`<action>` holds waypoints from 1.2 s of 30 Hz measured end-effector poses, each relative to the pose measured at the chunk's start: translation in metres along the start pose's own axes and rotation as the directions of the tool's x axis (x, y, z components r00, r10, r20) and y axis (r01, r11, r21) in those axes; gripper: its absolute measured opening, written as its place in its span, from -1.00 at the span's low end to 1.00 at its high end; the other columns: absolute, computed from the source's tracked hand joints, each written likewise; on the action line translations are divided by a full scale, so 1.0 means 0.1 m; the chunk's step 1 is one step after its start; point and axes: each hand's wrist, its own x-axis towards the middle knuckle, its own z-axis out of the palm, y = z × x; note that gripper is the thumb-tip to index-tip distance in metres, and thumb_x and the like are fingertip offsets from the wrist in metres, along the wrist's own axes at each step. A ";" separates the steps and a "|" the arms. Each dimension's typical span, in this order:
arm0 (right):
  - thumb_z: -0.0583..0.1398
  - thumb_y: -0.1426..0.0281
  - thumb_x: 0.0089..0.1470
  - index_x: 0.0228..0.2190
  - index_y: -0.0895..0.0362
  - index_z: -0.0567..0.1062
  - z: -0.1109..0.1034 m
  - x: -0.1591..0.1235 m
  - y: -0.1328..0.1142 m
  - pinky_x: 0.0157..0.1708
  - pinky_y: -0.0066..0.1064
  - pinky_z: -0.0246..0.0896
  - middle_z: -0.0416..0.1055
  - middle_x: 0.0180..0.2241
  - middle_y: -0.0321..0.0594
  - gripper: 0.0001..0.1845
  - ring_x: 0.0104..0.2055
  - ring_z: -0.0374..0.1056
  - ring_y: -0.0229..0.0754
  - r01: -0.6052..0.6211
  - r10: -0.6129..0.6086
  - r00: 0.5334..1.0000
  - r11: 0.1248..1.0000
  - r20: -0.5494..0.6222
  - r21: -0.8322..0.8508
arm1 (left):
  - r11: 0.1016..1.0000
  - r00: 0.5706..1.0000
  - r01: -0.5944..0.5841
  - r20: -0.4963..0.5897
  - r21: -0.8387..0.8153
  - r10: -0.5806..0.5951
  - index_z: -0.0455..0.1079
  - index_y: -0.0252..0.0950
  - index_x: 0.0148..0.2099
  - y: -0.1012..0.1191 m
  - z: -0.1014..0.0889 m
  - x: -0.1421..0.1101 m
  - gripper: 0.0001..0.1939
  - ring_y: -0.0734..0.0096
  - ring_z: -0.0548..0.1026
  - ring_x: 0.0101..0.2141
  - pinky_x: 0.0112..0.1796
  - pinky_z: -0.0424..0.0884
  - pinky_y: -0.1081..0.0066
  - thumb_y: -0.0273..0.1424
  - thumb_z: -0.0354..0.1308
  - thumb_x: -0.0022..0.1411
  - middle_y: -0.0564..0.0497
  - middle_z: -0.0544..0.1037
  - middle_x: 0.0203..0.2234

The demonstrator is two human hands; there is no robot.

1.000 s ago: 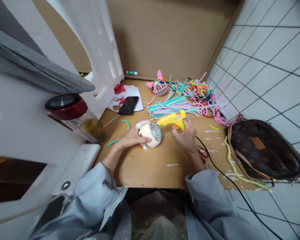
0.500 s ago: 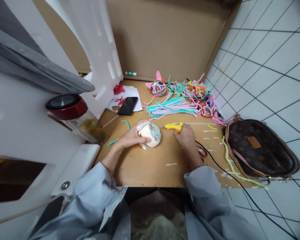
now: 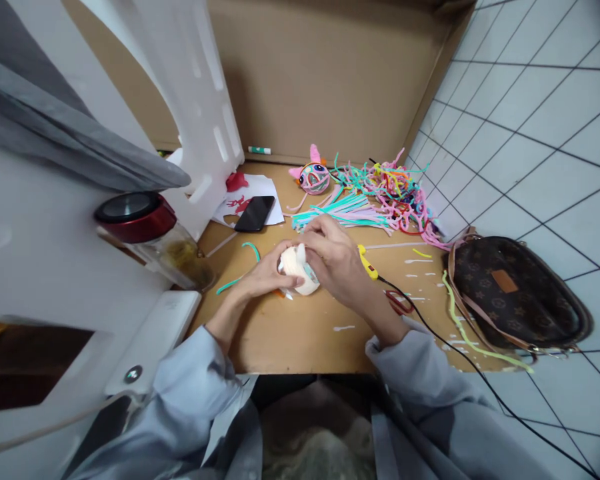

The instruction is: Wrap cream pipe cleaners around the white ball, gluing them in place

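Observation:
My left hand [image 3: 266,276] curls around a cream-coloured ball [image 3: 305,285] that looks wound with fuzzy strands, the thumb lying along its lower side. Over the top right of the ball is my right hand [image 3: 333,257], its fingers pinched at a white fuzzy strip [image 3: 301,253] that stands up from the ball. That hand covers much of the ball's right side, where a little grey-green surface shows. A yellow hot glue gun [image 3: 368,265] lies on the table beyond the right hand, which hides its nozzle end.
Pink and teal pipe cleaners [image 3: 365,213] lie behind the hands, beside a tangled heap [image 3: 405,193] and a pink-eared ball figure [image 3: 314,177]. A phone [image 3: 255,213] rests on paper. Red-handled scissors [image 3: 399,302], a black cord [image 3: 430,327], a brown bag [image 3: 520,293] and a glass bottle [image 3: 175,257] flank the work area.
My right hand has let go of the glue gun and moved left onto the ball, pinching the white strip there. My left hand keeps hold of the ball in nearly the same place.

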 end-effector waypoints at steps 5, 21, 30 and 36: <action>0.11 0.38 0.27 -0.37 0.10 0.56 0.11 -0.15 0.25 -0.16 -0.29 0.34 0.50 -0.36 -0.20 -0.75 -0.22 0.43 -0.14 -0.091 0.117 0.981 0.981 -0.155 0.169 | 0.999 0.999 0.043 0.029 -0.013 -0.043 0.18 -0.27 0.14 0.00 -0.01 0.00 -0.18 0.37 0.37 -0.30 -0.34 0.36 0.45 -0.22 0.36 -0.18 0.03 0.40 -0.23; 0.06 0.51 0.26 -0.23 0.08 0.46 0.28 -0.48 0.34 -0.14 -0.21 0.26 0.58 -0.30 -0.18 -0.81 -0.18 0.48 -0.15 0.116 -0.091 0.962 0.990 -0.257 0.086 | 0.996 0.997 0.070 0.016 -0.062 -0.070 0.19 -0.26 0.12 0.02 -0.02 -0.02 -0.21 0.44 0.38 -0.35 -0.44 0.38 0.52 -0.26 0.38 -0.17 0.01 0.39 -0.16; 0.03 0.48 0.27 -0.28 0.08 0.43 0.28 -0.49 0.35 -0.14 -0.21 0.25 0.56 -0.29 -0.17 -0.81 -0.20 0.46 -0.16 0.082 -0.064 0.971 0.994 -0.228 0.067 | 0.997 0.998 0.056 0.030 -0.044 -0.054 0.19 -0.27 0.15 0.03 -0.03 -0.04 -0.20 0.40 0.41 -0.30 -0.35 0.41 0.46 -0.24 0.39 -0.15 0.00 0.42 -0.13; 0.04 0.49 0.25 -0.31 0.08 0.42 0.32 -0.50 0.35 -0.12 -0.19 0.23 0.58 -0.27 -0.15 -0.83 -0.16 0.47 -0.13 0.130 -0.108 0.966 0.988 -0.234 0.080 | 1.000 1.000 0.016 0.015 -0.021 -0.015 0.22 -0.27 0.12 0.01 -0.04 -0.02 -0.21 0.30 0.40 -0.19 -0.20 0.40 0.39 -0.22 0.39 -0.18 -0.05 0.41 -0.07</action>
